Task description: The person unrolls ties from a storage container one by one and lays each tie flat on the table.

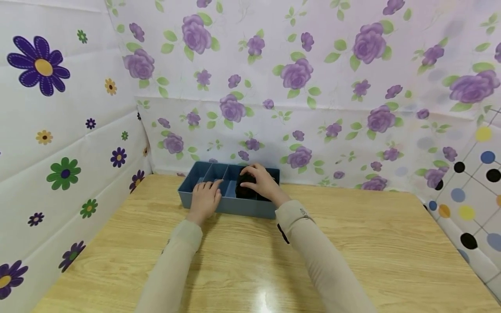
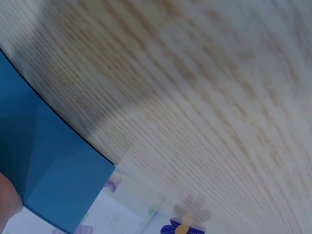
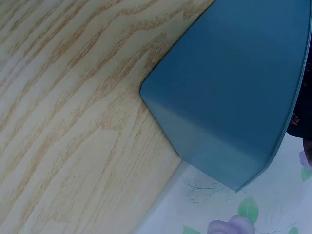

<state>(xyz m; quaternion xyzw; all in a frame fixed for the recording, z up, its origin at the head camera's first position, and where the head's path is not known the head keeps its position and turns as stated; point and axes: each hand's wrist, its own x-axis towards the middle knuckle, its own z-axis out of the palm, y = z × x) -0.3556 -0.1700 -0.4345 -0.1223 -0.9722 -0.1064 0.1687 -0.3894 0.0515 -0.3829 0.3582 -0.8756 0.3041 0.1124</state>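
- The blue divided box [image 1: 219,205] stands on the wooden table [image 1: 372,243], at the far edge, close against the flowered back wall [image 1: 313,121].
- Thin partitions split the box into several compartments; the ones on the left show bare blue floor.
- A dark bundle [image 1: 244,188] (black, soft-looking, too small in the head view to tell what it is) sits in a compartment right of the middle.
- The right hand [image 1: 263,181] lies over that bundle, fingers curved down round its top and sides, gripping it inside the compartment.
- The left hand [image 1: 205,196] rests on the box's near wall left of the middle, fingers fairly straight and laid over the rim, tips reaching into a compartment; it grasps nothing.
- The two hands are close together, both at the box, with beige sleeves running back toward the camera.
- In the left wrist view the box [image 2: 44,165] shows as a plain blue wall against the table [image 2: 204,97], with a sliver of the hand at the lower left edge.
- In the right wrist view a rounded corner of the box [image 3: 229,97] stands on the table [image 3: 63,122], near the wall, and a bit of dark material shows at the right edge.
- A side wall with bold purple and green flowers [image 1: 58,130] stands to the left, a dotted panel [image 1: 469,191] to the right.
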